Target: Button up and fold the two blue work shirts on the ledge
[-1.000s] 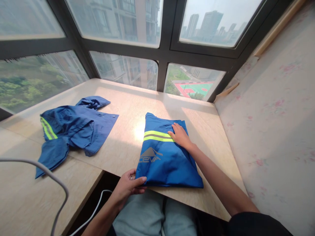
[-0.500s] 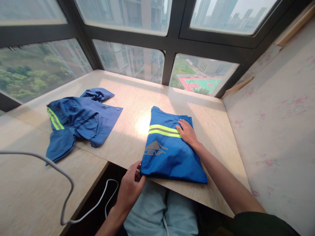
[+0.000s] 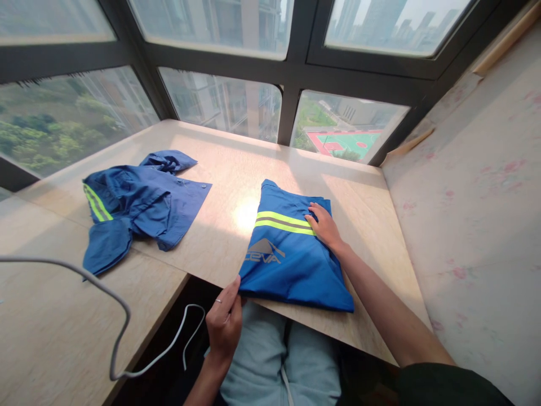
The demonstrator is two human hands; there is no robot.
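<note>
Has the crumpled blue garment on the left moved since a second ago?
No, no visible shift: the crumpled blue garment lies across the same part of the tabletop seam. Only the camera's view has shifted.

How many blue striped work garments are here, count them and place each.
2. The CEVA-printed garment lies folded under the right hand, the left hand at its near-left corner; the rumpled garment lies farther left on the tabletop. Folds could hide more.

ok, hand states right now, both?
Left hand: fingers curled at the near left corner of the folded blue garment; can't tell if it's gripping.
Right hand: open, resting on the garment's right side.
</note>
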